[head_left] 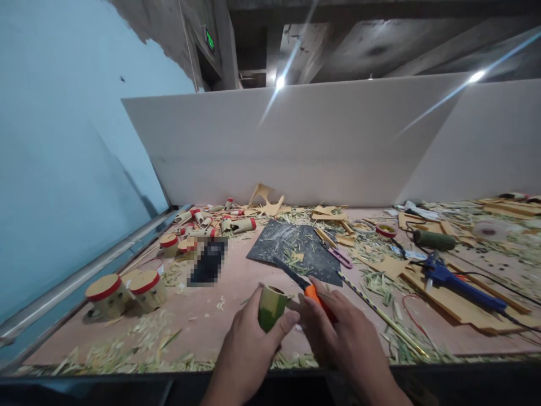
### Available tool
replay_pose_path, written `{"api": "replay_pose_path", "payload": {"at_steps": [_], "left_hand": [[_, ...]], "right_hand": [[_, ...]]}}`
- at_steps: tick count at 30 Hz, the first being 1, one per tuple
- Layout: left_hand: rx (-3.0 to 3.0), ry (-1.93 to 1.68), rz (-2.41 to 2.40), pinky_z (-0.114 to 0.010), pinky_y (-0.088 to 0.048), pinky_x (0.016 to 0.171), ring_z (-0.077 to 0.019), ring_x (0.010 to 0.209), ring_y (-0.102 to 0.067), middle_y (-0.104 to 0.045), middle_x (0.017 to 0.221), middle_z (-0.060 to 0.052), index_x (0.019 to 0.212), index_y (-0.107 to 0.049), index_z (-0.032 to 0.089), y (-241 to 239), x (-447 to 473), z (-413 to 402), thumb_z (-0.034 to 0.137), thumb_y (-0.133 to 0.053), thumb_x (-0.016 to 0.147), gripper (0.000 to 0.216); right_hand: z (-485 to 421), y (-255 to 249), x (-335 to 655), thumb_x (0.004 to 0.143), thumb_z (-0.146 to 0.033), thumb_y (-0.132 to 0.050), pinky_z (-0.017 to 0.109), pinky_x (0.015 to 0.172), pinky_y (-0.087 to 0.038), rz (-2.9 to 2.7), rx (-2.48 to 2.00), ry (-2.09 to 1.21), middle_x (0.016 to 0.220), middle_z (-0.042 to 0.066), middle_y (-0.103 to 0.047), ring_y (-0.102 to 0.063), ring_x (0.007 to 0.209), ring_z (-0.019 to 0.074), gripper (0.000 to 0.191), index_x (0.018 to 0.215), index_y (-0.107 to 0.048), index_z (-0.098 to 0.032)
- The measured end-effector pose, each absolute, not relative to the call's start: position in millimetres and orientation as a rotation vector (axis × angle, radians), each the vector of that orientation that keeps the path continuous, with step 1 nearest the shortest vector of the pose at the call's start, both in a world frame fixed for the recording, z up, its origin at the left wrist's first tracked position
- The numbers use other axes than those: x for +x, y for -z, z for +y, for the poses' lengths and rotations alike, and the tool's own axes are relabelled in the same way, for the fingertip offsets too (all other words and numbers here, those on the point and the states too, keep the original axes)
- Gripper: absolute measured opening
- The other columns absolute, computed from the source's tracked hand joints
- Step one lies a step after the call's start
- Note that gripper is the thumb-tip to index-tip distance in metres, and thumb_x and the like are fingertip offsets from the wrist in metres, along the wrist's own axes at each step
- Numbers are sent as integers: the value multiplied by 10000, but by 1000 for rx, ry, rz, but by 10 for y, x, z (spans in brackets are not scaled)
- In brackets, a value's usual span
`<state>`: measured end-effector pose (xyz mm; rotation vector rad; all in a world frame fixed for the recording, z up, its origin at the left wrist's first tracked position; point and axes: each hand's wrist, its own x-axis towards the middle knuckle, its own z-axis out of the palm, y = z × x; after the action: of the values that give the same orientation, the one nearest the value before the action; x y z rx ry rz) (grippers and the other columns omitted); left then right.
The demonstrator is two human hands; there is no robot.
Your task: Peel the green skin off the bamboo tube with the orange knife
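My left hand [250,345] is closed around a short green bamboo tube [270,305], held upright just above the near edge of the wooden table [203,316]. My right hand [344,338] grips an orange-handled knife [315,294]. Its dark blade [287,269] points up and left past the tube's rim. The two hands touch at the thumbs.
A dark cutting mat [296,248] lies behind the hands. Red-banded bamboo cups [127,290] stand at the left, smaller red-banded bamboo pieces [211,223] behind them. A blue glue gun [460,285] rests on boards at the right. Green shavings litter the table. White panels wall off the back.
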<state>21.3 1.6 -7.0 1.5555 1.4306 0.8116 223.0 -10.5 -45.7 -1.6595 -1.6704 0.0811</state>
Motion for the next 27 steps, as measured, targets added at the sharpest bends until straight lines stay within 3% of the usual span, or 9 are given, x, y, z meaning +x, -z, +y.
{"api": "replay_pose_path", "payload": {"at_steps": [3,7,11,14,21,27], "left_hand": [[1564,-820,1382,-293,-495,732,-265,863,-672,-745,934,-58,1087,-655,222,86,191,7,679,-697,826,527],[1576,-811,1305,-303,-506,801,-256,907,-678,-747,968,-37,1100,-638,222,63,162,29,603,-701,864,453],[1493,-803,1172,-311,-510,875,-270,1019,-678,-754,1078,-38,1183,-618,210,-4,141,72,415,-829,761,515],[1448,-784,1193,-317,-520,834,-284,990,-683,-763,1024,-36,1160,-629,196,-38,138,96,352,-856,693,542],[1580,-783,1173,-309,-505,868,-256,987,-681,-756,1005,-13,1036,-668,217,13,113,94,285,-736,783,271],[1519,-749,1217,-281,-498,849,-230,983,-655,-727,1037,14,1125,-651,249,13,120,72,273,-777,747,398]], "right_hand": [[-127,465,2229,1057,-516,-431,340,765,-618,-1671,-1631,-92,1179,96,-787,-783,975,267,495,1403,-667,-252],[-177,441,2233,1065,-498,-434,313,762,-614,-1710,-1529,-151,1067,81,-792,-780,930,238,488,1418,-654,-243],[-221,420,2247,1076,-469,-426,284,693,-597,-1824,-1412,-214,937,60,-759,-757,792,203,478,1447,-633,-250],[-246,409,2253,1078,-441,-437,270,675,-580,-1914,-1352,-249,920,53,-735,-738,792,196,471,1472,-609,-249],[-252,360,2254,1070,-424,-464,298,732,-563,-2161,-1283,-354,995,59,-703,-714,852,215,457,1503,-568,-318],[-239,345,2253,1074,-417,-456,321,755,-552,-2222,-1297,-382,998,75,-692,-705,878,231,461,1503,-566,-289]]}}
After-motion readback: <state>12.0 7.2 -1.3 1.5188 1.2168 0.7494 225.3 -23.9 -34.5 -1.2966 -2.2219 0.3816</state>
